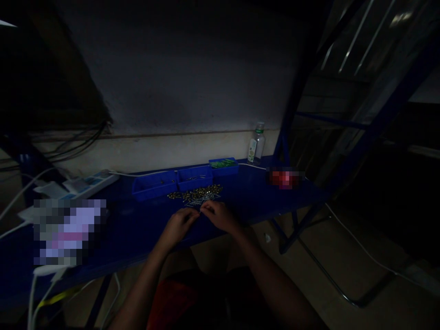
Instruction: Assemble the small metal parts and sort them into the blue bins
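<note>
Both of my hands meet over the front part of the blue table (pixel 137 233). My left hand (pixel 179 225) is closed in a pinch, its fingertips close to those of my right hand (pixel 220 215), which is also pinched. Whatever small piece lies between the fingers is too dark and tiny to make out. Just beyond the fingertips is a loose heap of small brass-coloured pieces (pixel 206 190). Thin silvery pins or screws (pixel 197 200) lie on the near side of that heap, close to my right hand.
Behind the heap stand a blue bin (pixel 154 187) with a few small bits, a second blue bin (pixel 195 184) with thin pieces, and one holding green pieces (pixel 223 163). A clear bottle (pixel 260 144), a power strip (pixel 98 183) and white cables line the back.
</note>
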A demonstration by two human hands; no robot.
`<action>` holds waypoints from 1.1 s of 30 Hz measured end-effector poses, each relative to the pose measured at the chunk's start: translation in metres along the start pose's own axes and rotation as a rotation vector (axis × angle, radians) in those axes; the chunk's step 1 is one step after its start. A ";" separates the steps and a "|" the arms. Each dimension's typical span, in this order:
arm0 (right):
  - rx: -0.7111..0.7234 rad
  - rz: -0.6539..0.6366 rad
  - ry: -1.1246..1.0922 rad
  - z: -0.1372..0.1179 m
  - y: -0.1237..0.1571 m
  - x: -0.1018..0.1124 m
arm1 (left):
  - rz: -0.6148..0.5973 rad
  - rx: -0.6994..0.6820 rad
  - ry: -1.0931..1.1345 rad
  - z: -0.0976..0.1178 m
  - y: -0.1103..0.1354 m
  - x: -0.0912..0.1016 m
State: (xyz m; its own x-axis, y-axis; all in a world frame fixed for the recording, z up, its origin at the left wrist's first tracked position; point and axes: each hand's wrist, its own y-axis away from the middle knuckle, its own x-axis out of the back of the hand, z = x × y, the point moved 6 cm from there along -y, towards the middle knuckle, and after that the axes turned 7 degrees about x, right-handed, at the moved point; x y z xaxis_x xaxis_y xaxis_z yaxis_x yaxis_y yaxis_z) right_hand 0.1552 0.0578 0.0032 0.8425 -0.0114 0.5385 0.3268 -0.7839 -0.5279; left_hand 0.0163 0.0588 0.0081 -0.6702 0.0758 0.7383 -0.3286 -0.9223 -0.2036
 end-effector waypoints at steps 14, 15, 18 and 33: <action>-0.076 0.017 0.088 0.007 -0.002 0.001 | 0.208 0.104 -0.256 -0.007 -0.043 0.043; -0.073 -0.005 0.115 0.007 -0.002 -0.001 | 0.227 0.134 -0.329 -0.009 -0.055 0.050; -0.070 -0.043 0.181 0.008 -0.002 -0.005 | 0.280 0.204 -0.516 -0.008 -0.090 0.067; -0.130 0.011 0.409 0.025 -0.009 -0.009 | 0.116 -0.027 -0.374 -0.011 -0.010 0.005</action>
State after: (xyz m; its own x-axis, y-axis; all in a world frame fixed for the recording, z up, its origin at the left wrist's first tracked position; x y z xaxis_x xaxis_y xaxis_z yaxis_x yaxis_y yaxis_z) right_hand 0.1555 0.0802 -0.0128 0.5977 -0.2446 0.7635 0.2403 -0.8539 -0.4617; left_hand 0.0092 0.0721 0.0066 -0.4168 -0.1765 0.8917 -0.2852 -0.9061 -0.3126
